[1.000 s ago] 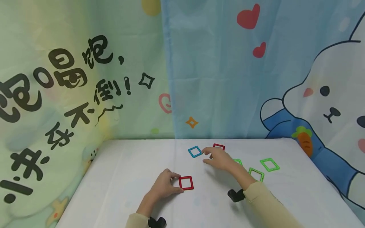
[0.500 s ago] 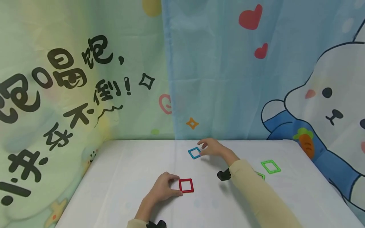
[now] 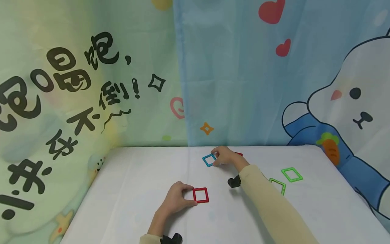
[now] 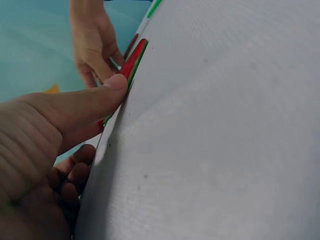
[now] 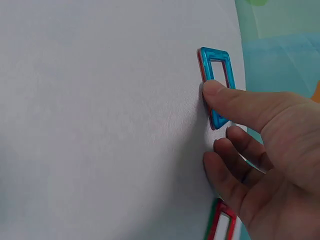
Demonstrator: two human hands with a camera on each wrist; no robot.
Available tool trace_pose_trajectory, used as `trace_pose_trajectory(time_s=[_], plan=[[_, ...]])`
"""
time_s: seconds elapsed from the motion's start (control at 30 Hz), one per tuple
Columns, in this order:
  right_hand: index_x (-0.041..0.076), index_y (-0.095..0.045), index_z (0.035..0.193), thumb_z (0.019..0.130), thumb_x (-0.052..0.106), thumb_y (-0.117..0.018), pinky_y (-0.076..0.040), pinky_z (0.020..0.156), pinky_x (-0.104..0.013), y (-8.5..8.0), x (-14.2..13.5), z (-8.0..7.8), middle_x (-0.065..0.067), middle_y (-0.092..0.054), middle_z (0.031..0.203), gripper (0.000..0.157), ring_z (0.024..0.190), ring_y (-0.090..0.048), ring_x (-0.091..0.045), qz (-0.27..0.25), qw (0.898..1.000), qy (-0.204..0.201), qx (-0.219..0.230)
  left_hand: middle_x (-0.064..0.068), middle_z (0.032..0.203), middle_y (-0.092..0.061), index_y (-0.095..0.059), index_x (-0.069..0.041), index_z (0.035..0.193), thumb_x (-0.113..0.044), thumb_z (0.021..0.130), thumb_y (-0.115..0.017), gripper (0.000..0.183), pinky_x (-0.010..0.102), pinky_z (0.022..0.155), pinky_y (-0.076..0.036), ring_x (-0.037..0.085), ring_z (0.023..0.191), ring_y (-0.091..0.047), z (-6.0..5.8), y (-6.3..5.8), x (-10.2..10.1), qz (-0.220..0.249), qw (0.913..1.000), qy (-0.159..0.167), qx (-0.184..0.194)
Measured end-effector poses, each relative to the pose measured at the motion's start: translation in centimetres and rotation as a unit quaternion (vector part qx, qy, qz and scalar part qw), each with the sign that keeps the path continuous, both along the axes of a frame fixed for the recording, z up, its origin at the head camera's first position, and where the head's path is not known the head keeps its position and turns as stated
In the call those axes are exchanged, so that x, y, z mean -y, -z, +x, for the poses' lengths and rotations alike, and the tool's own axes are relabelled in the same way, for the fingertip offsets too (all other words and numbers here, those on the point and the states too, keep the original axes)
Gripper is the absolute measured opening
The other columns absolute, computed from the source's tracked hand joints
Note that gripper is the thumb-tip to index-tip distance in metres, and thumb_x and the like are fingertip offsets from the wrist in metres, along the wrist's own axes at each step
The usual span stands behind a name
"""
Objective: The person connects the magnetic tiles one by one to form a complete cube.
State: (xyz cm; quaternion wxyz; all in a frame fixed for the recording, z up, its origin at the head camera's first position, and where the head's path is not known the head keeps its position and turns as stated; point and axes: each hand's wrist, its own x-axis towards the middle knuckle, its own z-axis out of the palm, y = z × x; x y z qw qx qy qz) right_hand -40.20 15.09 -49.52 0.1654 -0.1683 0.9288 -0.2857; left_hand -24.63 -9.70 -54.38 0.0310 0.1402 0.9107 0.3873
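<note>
The white surface (image 3: 137,189) stands before a printed curtain (image 3: 225,84); on it, the left hand (image 3: 176,197) pinches the red square (image 3: 207,195) at its left side, same as half a second ago; the right hand (image 3: 223,156), whose forefinger was raised, now has its grip clamped on the blue square (image 3: 205,162) near the back edge; beside the right wrist, another red piece (image 3: 239,154) shows again.

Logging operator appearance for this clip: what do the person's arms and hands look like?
The left hand and right hand are bare, without gloves. Long pale-yellow fabric sleeves end short of both hands; a small black device sits near each cuff.
</note>
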Motion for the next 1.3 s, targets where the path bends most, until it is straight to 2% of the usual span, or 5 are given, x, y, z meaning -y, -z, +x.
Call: trace_pose_trajectory(time_s=[0.17,0.33,0.6,0.87,1.3], plan=[[-0.001,-0.060,0.124,0.079,0.010,-0.081,-0.042,0.070,-0.031,0.3,-0.2,-0.2,-0.008,-0.055,0.093,0.051,0.082,-0.049,-0.021,-0.018,1.000,0.021,0.000,-0.006,0.091,-0.056,-0.073,-0.008,0.110,-0.028,0.069,-0.089,0.049,0.031,0.075,-0.044,0.013,0.086,-0.048,-0.2,-0.1,-0.2,-0.006,0.9999,-0.003,0.014],[-0.002,-0.058,0.119,0.078,0.009,-0.082,-0.047,0.070,-0.031,0.3,-0.3,0.1,-0.010,-0.058,0.096,0.049,0.082,-0.054,-0.022,-0.055,0.997,0.054,-0.008,-0.005,0.091,-0.056,-0.073,-0.008,0.110,-0.028,0.069,-0.090,0.049,0.031,0.076,-0.044,0.014,0.086,-0.049,-0.3,-0.1,-0.2,-0.008,0.9999,-0.005,0.005],[0.000,-0.066,0.098,0.088,0.008,-0.072,-0.051,0.060,-0.029,1.4,-0.8,1.1,-0.006,-0.063,0.080,0.014,0.066,-0.058,-0.017,-0.142,0.985,0.071,-0.065,-0.006,0.092,-0.056,-0.072,-0.009,0.110,-0.029,0.069,-0.089,0.049,0.032,0.078,-0.045,0.013,0.086,-0.049,-0.3,-0.1,-0.3,-0.013,0.9999,-0.005,-0.005],[0.007,-0.071,0.092,0.085,0.014,-0.076,-0.049,0.064,-0.029,1.7,-1.0,3.5,0.001,-0.065,0.078,0.011,0.070,-0.057,-0.017,-0.161,0.977,0.062,-0.126,-0.006,0.092,-0.056,-0.071,-0.009,0.111,-0.028,0.070,-0.089,0.049,0.033,0.079,-0.045,0.013,0.087,-0.050,-0.1,-0.3,-0.2,-0.014,0.9999,-0.007,0.000],[0.009,-0.071,0.088,0.083,0.011,-0.078,-0.052,0.063,-0.025,-0.1,-0.5,9.3,0.004,-0.067,0.077,0.008,0.066,-0.062,-0.012,-0.202,0.969,0.053,-0.128,-0.005,0.092,-0.055,-0.071,-0.011,0.112,-0.029,0.072,-0.087,0.046,0.034,0.077,-0.045,0.015,0.086,-0.048,0.2,-0.9,-0.6,-0.029,0.9995,-0.003,0.015]])
